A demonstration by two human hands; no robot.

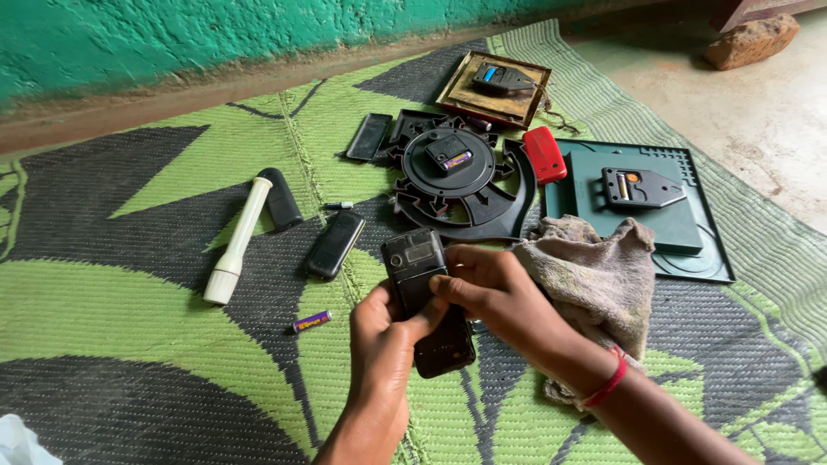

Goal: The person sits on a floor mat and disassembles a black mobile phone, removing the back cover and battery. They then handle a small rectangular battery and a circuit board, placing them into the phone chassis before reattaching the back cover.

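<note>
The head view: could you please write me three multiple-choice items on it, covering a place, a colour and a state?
1. Where does the white torch lie?
A. Left of the hands
B. On the grey cloth
C. Against the wall

2. What colour is the small case beside the round clock back?
A. Blue
B. Red
C. Yellow

3. How is the black phone held?
A. By the right hand alone
B. By both hands
C. It lies untouched on the mat

Answers: 1 A, it lies on the mat left of them. 2 B, the case is red. 3 B, left hand and right hand both grip it.
</note>
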